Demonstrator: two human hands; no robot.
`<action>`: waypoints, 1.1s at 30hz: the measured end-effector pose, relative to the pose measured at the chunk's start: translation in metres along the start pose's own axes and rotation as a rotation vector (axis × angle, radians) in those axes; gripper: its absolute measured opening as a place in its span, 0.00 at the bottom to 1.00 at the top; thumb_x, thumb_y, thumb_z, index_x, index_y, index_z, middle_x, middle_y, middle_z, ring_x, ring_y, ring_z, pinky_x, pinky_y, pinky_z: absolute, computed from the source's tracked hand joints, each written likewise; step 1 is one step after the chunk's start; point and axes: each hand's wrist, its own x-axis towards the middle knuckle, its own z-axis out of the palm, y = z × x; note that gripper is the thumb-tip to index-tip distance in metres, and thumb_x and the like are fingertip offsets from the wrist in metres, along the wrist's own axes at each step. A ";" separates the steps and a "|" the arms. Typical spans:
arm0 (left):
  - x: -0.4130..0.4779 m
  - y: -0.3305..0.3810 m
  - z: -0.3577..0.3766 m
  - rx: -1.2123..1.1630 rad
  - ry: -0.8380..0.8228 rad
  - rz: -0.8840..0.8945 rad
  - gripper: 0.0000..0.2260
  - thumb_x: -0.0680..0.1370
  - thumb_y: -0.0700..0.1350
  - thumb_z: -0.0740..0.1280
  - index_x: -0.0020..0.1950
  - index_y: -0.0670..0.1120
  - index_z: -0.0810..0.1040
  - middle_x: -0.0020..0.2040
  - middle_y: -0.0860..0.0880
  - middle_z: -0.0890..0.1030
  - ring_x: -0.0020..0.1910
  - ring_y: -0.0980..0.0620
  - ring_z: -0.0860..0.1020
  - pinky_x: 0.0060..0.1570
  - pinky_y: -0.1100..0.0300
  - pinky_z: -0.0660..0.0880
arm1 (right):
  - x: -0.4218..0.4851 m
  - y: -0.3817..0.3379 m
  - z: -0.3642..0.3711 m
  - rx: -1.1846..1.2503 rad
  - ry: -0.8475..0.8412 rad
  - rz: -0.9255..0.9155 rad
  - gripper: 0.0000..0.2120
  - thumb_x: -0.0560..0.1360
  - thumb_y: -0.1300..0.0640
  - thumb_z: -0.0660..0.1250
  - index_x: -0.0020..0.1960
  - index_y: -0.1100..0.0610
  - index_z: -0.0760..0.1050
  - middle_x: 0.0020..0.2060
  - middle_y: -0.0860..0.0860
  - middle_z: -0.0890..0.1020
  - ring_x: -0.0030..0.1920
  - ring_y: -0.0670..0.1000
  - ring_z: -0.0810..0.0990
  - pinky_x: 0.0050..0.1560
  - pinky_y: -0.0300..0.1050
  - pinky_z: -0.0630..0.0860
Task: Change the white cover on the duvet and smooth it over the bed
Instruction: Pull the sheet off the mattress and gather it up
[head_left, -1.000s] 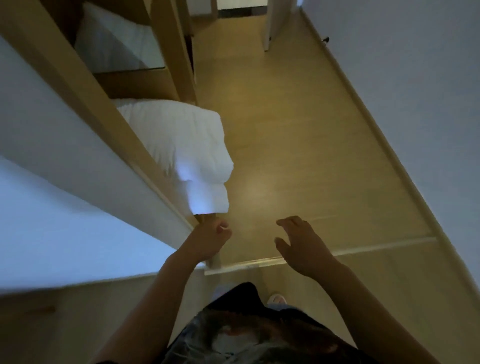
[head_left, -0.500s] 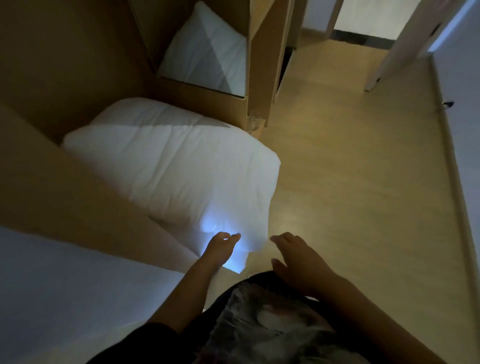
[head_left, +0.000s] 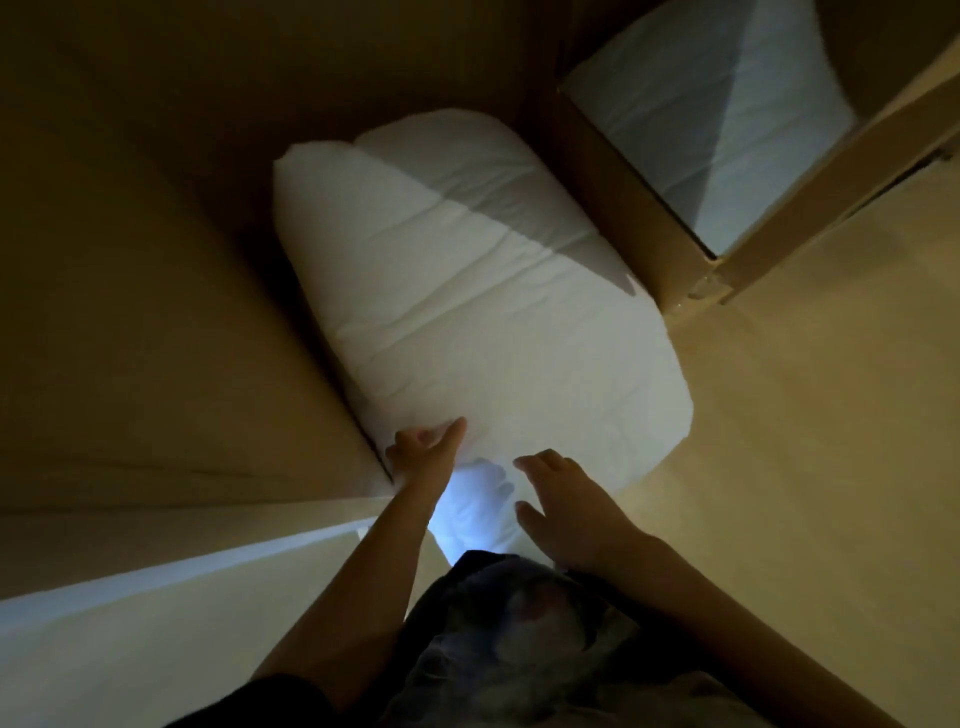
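A folded white duvet (head_left: 467, 312) lies on the wooden floor between tall wooden panels, in dim light. My left hand (head_left: 423, 454) is at the duvet's near left corner, thumb on top and fingers curled under the edge. My right hand (head_left: 563, 506) hovers just over the near edge with fingers spread and relaxed, holding nothing. A bright patch glows on the duvet between my hands.
A tall wooden panel (head_left: 156, 312) stands close on the left. A wooden frame (head_left: 675, 249) at the upper right holds a white mattress (head_left: 727, 130). Bare wooden floor (head_left: 805, 441) spreads to the right. A pale surface (head_left: 130, 634) lies at lower left.
The view has swung left and down onto the duvet, which now fills the centre. Both hands have reached forward, and my left hand has taken the near corner.
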 end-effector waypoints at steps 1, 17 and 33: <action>0.005 0.003 0.004 -0.039 0.085 -0.023 0.31 0.67 0.58 0.75 0.59 0.37 0.74 0.57 0.40 0.77 0.55 0.41 0.77 0.56 0.49 0.75 | 0.010 0.005 -0.008 -0.018 -0.038 -0.044 0.23 0.79 0.54 0.58 0.73 0.56 0.60 0.66 0.53 0.68 0.65 0.53 0.67 0.62 0.44 0.68; 0.002 0.026 0.012 -0.604 -0.488 -0.216 0.27 0.74 0.69 0.55 0.66 0.55 0.72 0.61 0.53 0.79 0.60 0.55 0.75 0.60 0.52 0.68 | 0.130 0.010 0.005 -0.214 0.057 0.034 0.36 0.73 0.58 0.66 0.75 0.61 0.50 0.69 0.58 0.61 0.67 0.58 0.63 0.65 0.45 0.62; 0.112 -0.079 0.056 -0.365 0.185 -0.317 0.43 0.73 0.55 0.71 0.77 0.41 0.51 0.76 0.42 0.57 0.74 0.45 0.58 0.73 0.54 0.56 | 0.149 0.024 0.046 -0.142 0.273 -0.015 0.26 0.57 0.69 0.74 0.55 0.68 0.73 0.47 0.65 0.75 0.46 0.68 0.75 0.32 0.54 0.77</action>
